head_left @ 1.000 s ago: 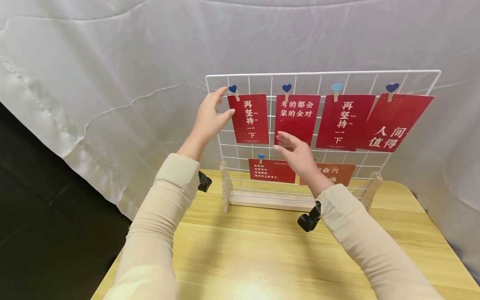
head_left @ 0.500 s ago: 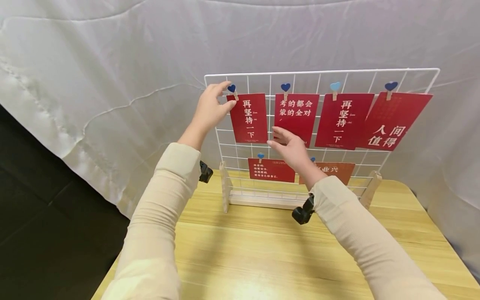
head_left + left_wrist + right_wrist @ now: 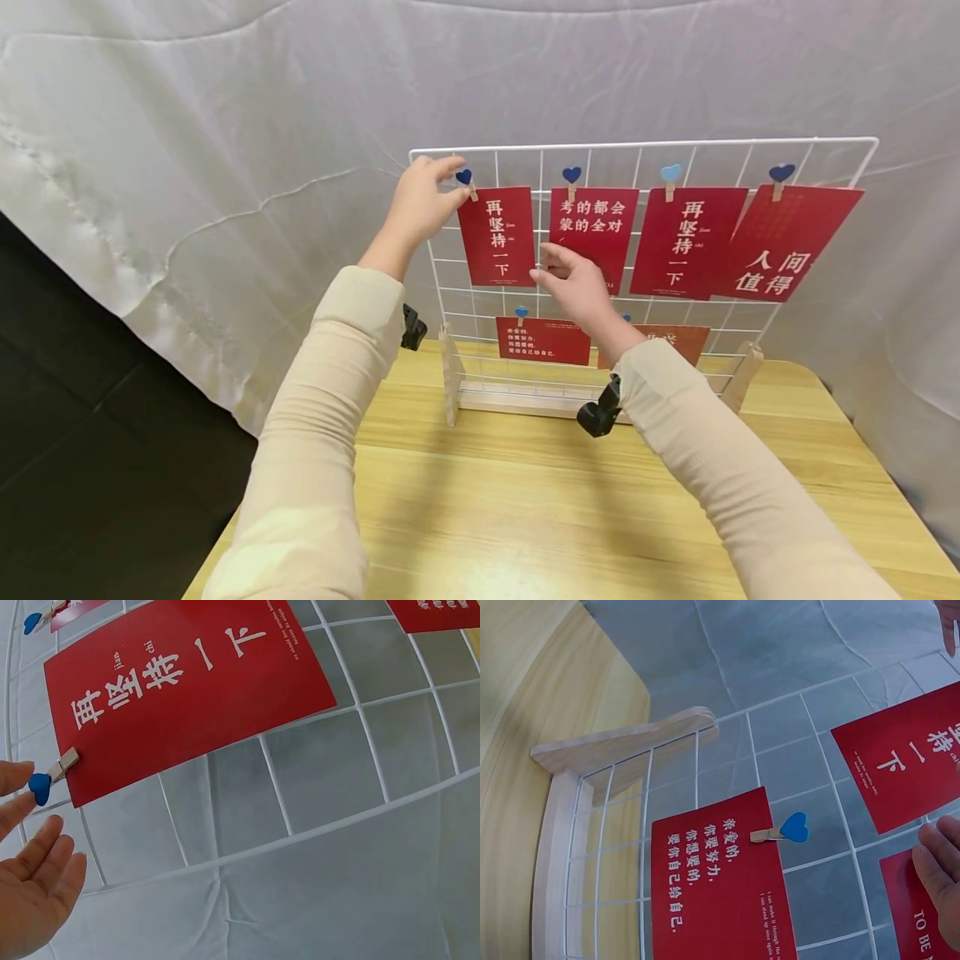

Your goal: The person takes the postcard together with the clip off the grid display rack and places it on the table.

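In the head view, my left hand (image 3: 418, 204) is at the grid's top left corner. Its thumb and index finger stand apart on either side of a dark blue heart clip (image 3: 464, 177), which holds a red card (image 3: 498, 246) with white characters. The left wrist view shows the fingertips right beside the blue heart (image 3: 40, 789); whether they touch it is unclear. My right hand (image 3: 579, 287), thumb and index apart, is by that card's lower right edge. It partly covers a second red card (image 3: 600, 242). Neither hand appears to grip anything.
The white wire grid (image 3: 637, 148) stands in wooden feet (image 3: 450, 375) on a wooden table (image 3: 480, 517). More cards hang from heart clips, including a red card (image 3: 543, 343) and an orange card (image 3: 693, 337) below. A pale curtain (image 3: 300, 125) hangs behind.
My left hand has moved slightly up and right, its thumb and index coming closer around the dark blue heart clip. My right hand has shifted left and up toward the first card's edge.
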`<state>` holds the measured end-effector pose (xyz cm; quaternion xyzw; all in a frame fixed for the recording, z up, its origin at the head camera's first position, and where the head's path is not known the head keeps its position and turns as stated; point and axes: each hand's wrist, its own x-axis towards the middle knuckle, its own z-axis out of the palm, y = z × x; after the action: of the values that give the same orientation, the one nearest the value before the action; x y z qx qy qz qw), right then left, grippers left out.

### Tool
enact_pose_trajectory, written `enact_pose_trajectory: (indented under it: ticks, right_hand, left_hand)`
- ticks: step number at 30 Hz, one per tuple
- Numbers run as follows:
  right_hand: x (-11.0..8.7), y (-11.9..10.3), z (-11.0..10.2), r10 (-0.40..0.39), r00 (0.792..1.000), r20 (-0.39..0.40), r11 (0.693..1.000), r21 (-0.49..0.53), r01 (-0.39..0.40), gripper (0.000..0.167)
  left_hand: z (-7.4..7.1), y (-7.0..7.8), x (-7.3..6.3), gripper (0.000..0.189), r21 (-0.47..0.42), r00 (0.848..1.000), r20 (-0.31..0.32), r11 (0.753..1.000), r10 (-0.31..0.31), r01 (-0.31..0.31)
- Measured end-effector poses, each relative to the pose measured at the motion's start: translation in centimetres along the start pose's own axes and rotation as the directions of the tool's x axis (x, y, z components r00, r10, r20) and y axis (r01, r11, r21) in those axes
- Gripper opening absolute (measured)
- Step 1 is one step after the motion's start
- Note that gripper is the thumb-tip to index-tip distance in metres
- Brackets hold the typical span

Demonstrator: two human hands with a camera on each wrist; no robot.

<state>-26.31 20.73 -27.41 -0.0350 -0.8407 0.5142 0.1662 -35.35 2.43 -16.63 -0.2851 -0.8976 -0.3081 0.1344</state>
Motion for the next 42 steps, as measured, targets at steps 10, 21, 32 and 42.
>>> enact_pose_trajectory:
  ticks: [10,21,32,42]
  right_hand:
    - [0.2,-0.6,0.3,0.009,1.000,-0.001,1.000,0.004,-0.009,0.051]
    - [0.5,-1.0,0.8,0.023,0.999,-0.029,1.000,-0.012,-0.023,0.046]
    - [0.6,-0.8,1.5,0.023,0.999,-0.038,0.994,0.104,-0.019,0.037]
    - [1.0,-0.8,2.5,0.048,0.995,-0.087,0.982,0.186,-0.031,0.033]
  left_hand:
    - [0.0,0.3,0.3,0.038,0.013,1.000,-0.007,1.000,-0.004,0.005]
    - [0.4,0.0,0.8,0.032,-0.025,0.998,-0.067,1.000,-0.001,-0.001]
    - [1.0,0.2,1.4,0.026,0.021,0.988,-0.158,1.000,-0.003,0.007]
    - [1.3,0.1,1.6,0.017,-0.079,0.984,-0.175,0.997,-0.019,0.006]
